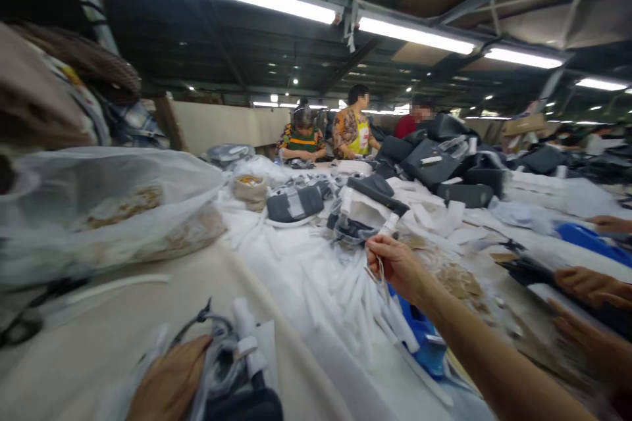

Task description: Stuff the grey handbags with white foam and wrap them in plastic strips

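Note:
My left hand [170, 375] lies low at the left, its back up and fingers hidden, against a dark bag [241, 404] with grey plastic wrap and white wrapped parts. My right hand [390, 262] is stretched forward over the table, fingers pinched on a thin cord [379, 268] that hangs below them. Beneath and beyond that hand are many white strips [340, 289] and a blue holder [424, 335]. Just behind my right hand sits a dark bag with a white wrapped handle [378, 191].
A large clear plastic sack [108, 204] stands at the left. Dark bags [429, 158] are piled at the back right. Another person's hands [592, 286] work at the right edge. Several people [353, 125] are across the table. A small tub [250, 191] stands mid-table.

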`<state>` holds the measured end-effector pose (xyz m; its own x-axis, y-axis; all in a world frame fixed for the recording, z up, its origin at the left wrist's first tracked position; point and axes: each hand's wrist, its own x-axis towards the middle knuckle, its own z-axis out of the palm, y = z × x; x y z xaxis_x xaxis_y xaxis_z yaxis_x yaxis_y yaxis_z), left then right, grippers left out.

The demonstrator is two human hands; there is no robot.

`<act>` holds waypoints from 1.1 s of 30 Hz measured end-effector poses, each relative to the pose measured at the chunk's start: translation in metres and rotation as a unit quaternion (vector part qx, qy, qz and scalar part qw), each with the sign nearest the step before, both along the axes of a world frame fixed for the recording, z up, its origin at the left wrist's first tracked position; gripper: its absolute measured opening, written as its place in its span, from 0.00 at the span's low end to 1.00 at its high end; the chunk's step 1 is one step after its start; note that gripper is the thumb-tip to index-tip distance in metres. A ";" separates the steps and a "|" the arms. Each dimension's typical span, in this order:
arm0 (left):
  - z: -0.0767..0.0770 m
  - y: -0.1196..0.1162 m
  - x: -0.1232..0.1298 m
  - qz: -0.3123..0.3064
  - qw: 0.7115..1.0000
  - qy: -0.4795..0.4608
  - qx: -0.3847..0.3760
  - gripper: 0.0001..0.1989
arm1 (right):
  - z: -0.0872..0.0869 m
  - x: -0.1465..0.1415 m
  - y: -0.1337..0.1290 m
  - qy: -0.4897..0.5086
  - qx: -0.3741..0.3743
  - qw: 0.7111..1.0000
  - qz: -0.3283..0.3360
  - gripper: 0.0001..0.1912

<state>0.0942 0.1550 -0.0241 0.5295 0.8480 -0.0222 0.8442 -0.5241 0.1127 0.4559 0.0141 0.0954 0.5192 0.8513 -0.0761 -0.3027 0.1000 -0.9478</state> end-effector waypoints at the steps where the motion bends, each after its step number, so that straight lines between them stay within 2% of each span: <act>1: 0.002 -0.003 0.001 0.009 1.000 0.017 -0.017 0.18 | -0.004 -0.019 0.008 0.008 -0.008 1.000 0.025 0.12; 5: 0.014 -0.013 0.009 0.011 0.999 0.023 -0.023 0.20 | -0.021 -0.086 0.033 0.018 -0.045 0.994 0.103 0.14; 9: 0.023 -0.016 0.012 -0.001 0.999 0.046 -0.024 0.19 | -0.044 -0.123 0.051 -0.027 -0.092 0.987 0.127 0.13; 12: 0.027 -0.012 0.016 -0.001 0.998 0.058 -0.028 0.17 | -0.072 -0.124 0.058 -0.104 -0.138 0.978 0.121 0.11; 15: 0.026 -0.007 0.023 0.010 0.998 0.051 -0.018 0.18 | -0.098 -0.111 0.055 -0.217 -0.164 0.957 0.097 0.09; 17: 0.023 -0.004 0.027 0.020 0.999 0.041 -0.002 0.18 | -0.109 -0.101 0.048 -0.307 -0.151 0.937 0.067 0.06; 20: 0.016 -0.003 0.030 0.031 0.999 0.029 0.017 0.17 | -0.115 -0.094 0.032 -0.411 -0.109 0.904 0.046 0.10; 22: 0.011 -0.002 0.030 0.022 0.999 0.024 0.024 0.16 | -0.116 -0.094 0.022 -0.507 -0.084 0.853 0.093 0.10; 23: 0.010 -0.002 0.029 0.016 0.999 0.022 0.025 0.16 | -0.117 -0.095 0.018 -0.568 -0.076 0.809 0.130 0.11; 26: 0.006 0.000 0.029 0.012 1.000 0.012 0.016 0.16 | -0.124 -0.100 0.013 -0.724 -0.070 0.647 0.228 0.10; 27: 0.005 0.001 0.029 0.016 1.000 0.007 0.011 0.16 | -0.128 -0.101 0.013 -0.747 -0.071 0.614 0.243 0.09; 28: 0.004 0.001 0.029 0.019 1.000 0.000 0.006 0.16 | -0.132 -0.102 0.014 -0.761 -0.071 0.594 0.251 0.09; 30: 0.003 0.002 0.029 0.022 1.000 -0.013 0.001 0.16 | -0.141 -0.103 0.017 -0.769 -0.061 0.580 0.260 0.10; 33: 0.002 0.002 0.029 0.028 0.999 -0.025 -0.006 0.16 | -0.149 -0.100 0.022 -0.755 -0.046 0.600 0.259 0.11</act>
<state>0.1235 0.1572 -0.0223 0.4825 0.8759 -0.0068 0.8649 -0.4752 0.1615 0.3556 0.0365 -0.0535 -0.2769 0.9567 0.0895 0.9414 0.2887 -0.1744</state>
